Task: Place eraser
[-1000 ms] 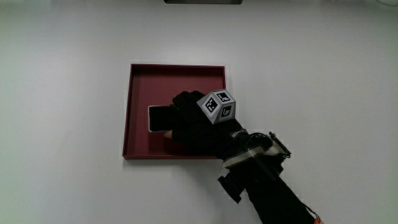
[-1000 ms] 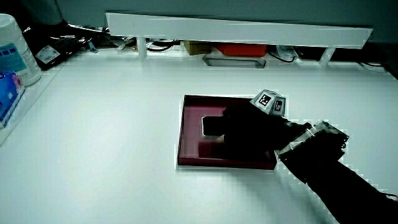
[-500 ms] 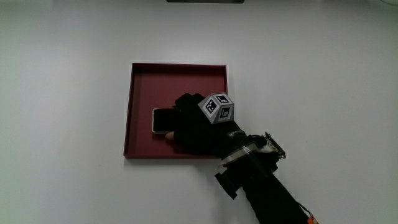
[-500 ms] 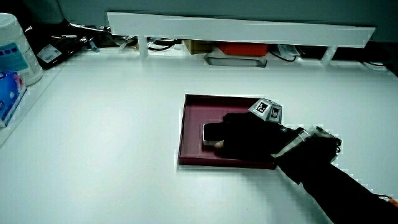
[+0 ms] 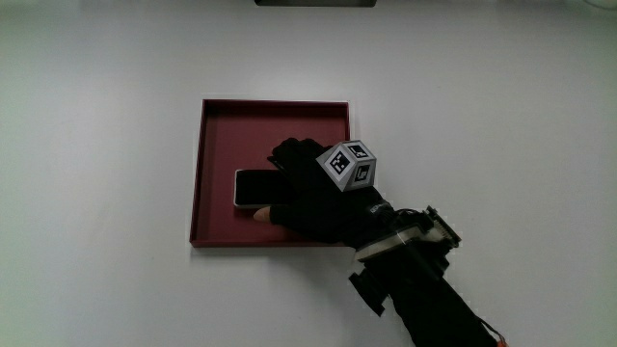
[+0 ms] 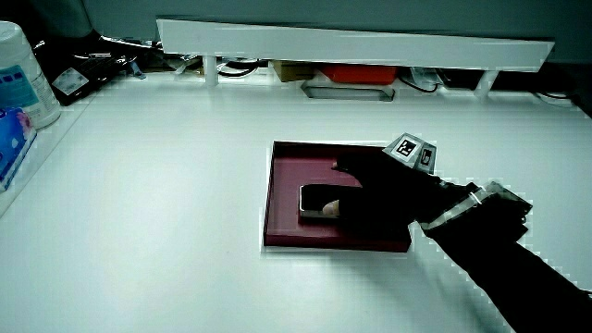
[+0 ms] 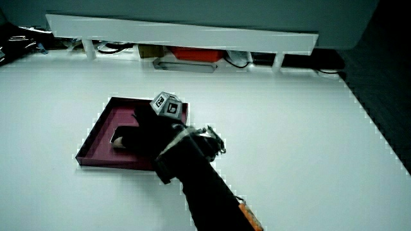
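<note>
Main view: the hand (image 5: 308,193) (fingers closed) grips the eraser (image 5: 254,188) in the tray (image 5: 217,125).

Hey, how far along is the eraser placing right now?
Nearly done. The eraser already lies flat in the red tray, in the part nearer the person. The hand is over it with fingers around its end, so the grip is not visibly let go. Left: release and lift the hand away.

Matt maroon tray (image 5: 217,125), glossy black eraser (image 5: 253,187)
</note>
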